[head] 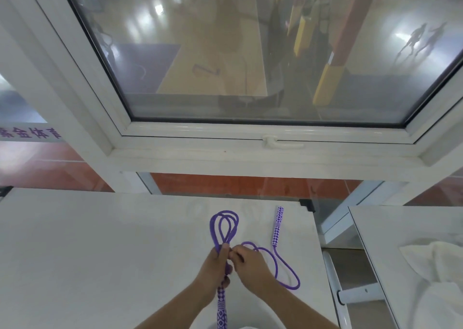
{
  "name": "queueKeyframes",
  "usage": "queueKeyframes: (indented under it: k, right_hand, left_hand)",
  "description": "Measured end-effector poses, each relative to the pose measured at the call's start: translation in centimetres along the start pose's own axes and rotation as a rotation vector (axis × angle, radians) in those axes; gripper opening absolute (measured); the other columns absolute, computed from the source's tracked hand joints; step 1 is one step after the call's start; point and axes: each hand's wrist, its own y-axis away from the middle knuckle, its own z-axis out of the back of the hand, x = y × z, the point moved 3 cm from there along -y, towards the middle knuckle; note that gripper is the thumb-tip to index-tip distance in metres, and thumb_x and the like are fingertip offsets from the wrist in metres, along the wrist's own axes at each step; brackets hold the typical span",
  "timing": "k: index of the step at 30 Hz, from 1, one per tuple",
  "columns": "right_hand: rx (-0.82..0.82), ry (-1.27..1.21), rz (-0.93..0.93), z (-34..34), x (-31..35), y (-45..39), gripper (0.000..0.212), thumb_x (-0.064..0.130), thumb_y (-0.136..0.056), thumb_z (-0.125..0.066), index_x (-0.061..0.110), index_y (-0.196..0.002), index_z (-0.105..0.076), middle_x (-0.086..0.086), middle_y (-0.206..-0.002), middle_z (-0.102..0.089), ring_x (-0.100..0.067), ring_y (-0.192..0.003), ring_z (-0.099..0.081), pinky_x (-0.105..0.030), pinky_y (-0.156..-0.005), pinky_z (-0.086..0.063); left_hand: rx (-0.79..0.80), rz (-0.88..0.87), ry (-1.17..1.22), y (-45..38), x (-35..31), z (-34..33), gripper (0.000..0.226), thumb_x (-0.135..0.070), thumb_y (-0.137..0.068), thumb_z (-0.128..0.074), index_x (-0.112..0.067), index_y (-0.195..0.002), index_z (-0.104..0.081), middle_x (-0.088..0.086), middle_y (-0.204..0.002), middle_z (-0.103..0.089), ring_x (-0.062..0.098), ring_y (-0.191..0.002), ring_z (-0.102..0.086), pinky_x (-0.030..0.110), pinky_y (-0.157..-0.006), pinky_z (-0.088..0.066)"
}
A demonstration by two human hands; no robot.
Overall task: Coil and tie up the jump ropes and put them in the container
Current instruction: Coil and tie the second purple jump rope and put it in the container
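On the white table (100, 241) below the window, near its right edge: one purple jump rope (223, 226), part coiled. Several loops gathered into a teardrop bundle, lying flat and pointing away from the person. Bundle neck held by the left hand (215, 268), fingers curled round the strands, thumb on top. One patterned purple-and-white handle (221, 308) runs down out of that fist toward the person. Right hand (250, 263) just beside the left, touching it; fingertips pressed together in a pinch at the bundle neck, seemingly on a strand, though the exact hold is hidden between the two hands. Loose remainder of the cord (283, 271) trails right from the hands in an open curve on the table and rises to the second handle (277, 226), which lies flat, well apart from the hands, near the table's far right corner.

Also present: white window frame (225, 150) with latch (278, 143); second white surface (400, 228) at right, carrying white cloth (431, 258)
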Motion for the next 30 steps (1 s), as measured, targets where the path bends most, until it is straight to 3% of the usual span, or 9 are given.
queueKeyframes:
  k: [4,8,12,14,18,21,23,26,30]
  right_hand:
    - [0.151,0.119,0.062,-0.1,-0.3,0.1,0.026,0.025,-0.103,-0.042,0.027,-0.090,-0.065,0.007,-0.086,-0.071,-0.008,-0.077,-0.067,-0.022,-0.070,-0.053]
    - [0.191,0.210,0.101,1.0,-0.9,-0.1,0.030,0.042,-0.101,-0.049,0.031,-0.073,-0.051,0.004,-0.071,-0.058,-0.008,-0.060,-0.049,-0.026,-0.058,-0.039]
    - [0.245,0.202,0.092,2.8,-2.4,0.6,0.028,0.041,-0.099,-0.054,0.035,-0.072,-0.053,0.009,-0.068,-0.053,-0.004,-0.061,-0.046,-0.023,-0.063,-0.037]
    - [0.258,0.217,0.111,3.5,-2.2,1.1,0.028,0.041,-0.099,-0.056,0.042,-0.071,-0.053,0.015,-0.065,-0.053,-0.004,-0.062,-0.047,-0.019,-0.063,-0.036]
    - [0.248,0.223,0.195,3.9,-0.3,0.9,0.036,0.036,-0.101,-0.056,0.048,-0.068,-0.049,0.028,-0.064,-0.055,0.001,-0.063,-0.051,-0.012,-0.063,-0.036]
    - [0.206,0.223,0.214,3.9,0.6,0.4,0.037,0.035,-0.101,-0.055,0.042,-0.065,-0.052,0.020,-0.062,-0.054,0.000,-0.061,-0.050,-0.015,-0.061,-0.036]
    - [0.190,0.227,0.186,3.8,0.6,0.2,0.026,0.034,-0.101,-0.054,0.031,-0.077,-0.064,0.017,-0.068,-0.057,-0.001,-0.062,-0.053,-0.016,-0.063,-0.042]
    - [0.138,0.263,0.126,3.5,-0.1,0.0,0.022,0.032,-0.097,-0.054,0.019,-0.081,-0.063,0.008,-0.077,-0.064,-0.009,-0.069,-0.061,-0.033,-0.073,-0.056]
    - [0.101,0.326,0.060,3.6,-0.9,-0.2,0.035,0.050,-0.096,-0.056,0.024,-0.071,-0.054,0.008,-0.067,-0.056,-0.007,-0.062,-0.053,-0.022,-0.061,-0.044]
  left_hand:
    - [0.033,-0.030,-0.015,0.3,0.1,-0.2,0.038,-0.037,-0.105,-0.044,-0.007,-0.083,-0.051,0.007,-0.060,-0.046,0.018,-0.044,-0.034,0.027,-0.045,-0.030]
    - [-0.085,0.048,0.156,-1.2,0.7,1.2,0.037,-0.032,-0.106,-0.045,-0.002,-0.087,-0.057,0.009,-0.065,-0.053,0.019,-0.042,-0.036,0.026,-0.040,-0.029]
    - [-0.165,0.039,0.395,-2.7,-1.1,5.0,0.027,-0.018,-0.104,-0.049,-0.003,-0.083,-0.056,0.008,-0.064,-0.062,0.019,-0.051,-0.048,0.022,-0.034,-0.033]
    - [-0.126,0.037,0.346,-2.8,-1.4,6.0,0.025,-0.012,-0.103,-0.049,-0.004,-0.081,-0.055,0.009,-0.059,-0.062,0.020,-0.057,-0.053,0.022,-0.033,-0.033]
    - [0.031,0.015,-0.065,-2.2,-0.3,4.6,0.017,-0.018,-0.104,-0.049,-0.004,-0.096,-0.054,0.004,-0.059,-0.058,0.018,-0.049,-0.046,0.022,-0.039,-0.027]
    - [0.210,0.043,-0.167,-0.8,0.2,2.0,0.040,-0.042,-0.104,-0.044,-0.008,-0.087,-0.056,0.008,-0.060,-0.055,0.018,-0.046,-0.042,0.023,-0.042,-0.027]
    - [0.299,0.037,-0.159,-0.2,0.5,0.6,0.050,-0.057,-0.100,-0.044,-0.011,-0.086,-0.056,0.010,-0.066,-0.054,0.019,-0.051,-0.040,0.023,-0.044,-0.027]
    - [0.341,0.029,-0.155,0.1,0.8,0.1,0.044,-0.052,-0.097,-0.053,-0.008,-0.099,-0.056,0.009,-0.079,-0.054,0.017,-0.059,-0.040,0.023,-0.046,-0.023]
    - [0.451,0.114,-0.167,0.0,0.6,1.0,0.030,-0.038,-0.099,-0.058,-0.008,-0.093,-0.059,0.005,-0.075,-0.056,0.017,-0.063,-0.044,0.022,-0.042,-0.024]
